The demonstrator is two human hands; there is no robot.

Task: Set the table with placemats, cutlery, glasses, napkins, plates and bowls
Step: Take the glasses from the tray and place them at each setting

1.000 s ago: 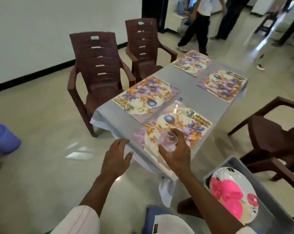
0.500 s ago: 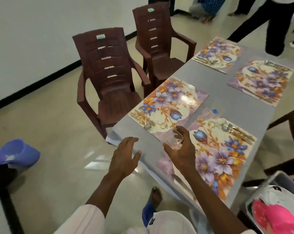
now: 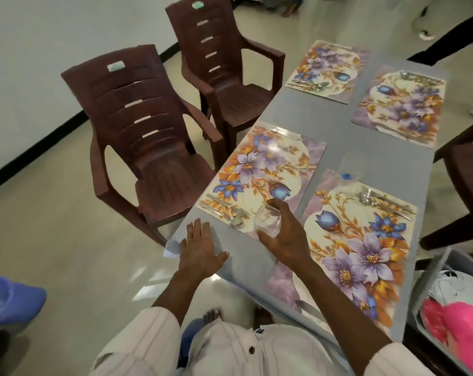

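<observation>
A small clear drinking glass (image 3: 268,221) with rounded walls is gripped from the side by the right hand (image 3: 285,234), fingers curled round it, at the near corner of a glossy rectangular floral placemat (image 3: 259,175) printed in purple, blue and orange. Whether the glass touches the mat cannot be told. Just beside it on that mat, shiny metal cutlery (image 3: 227,210) is laid. The left hand (image 3: 200,248) is spread flat and empty, fingers open, on the smooth grey tablecloth (image 3: 338,156) at the table's corner. Three more floral mats are laid out over the cloth, each with metal cutlery. Two dark brown moulded plastic armchairs (image 3: 143,131) with slatted backs are drawn up beside the table's left edge
</observation>
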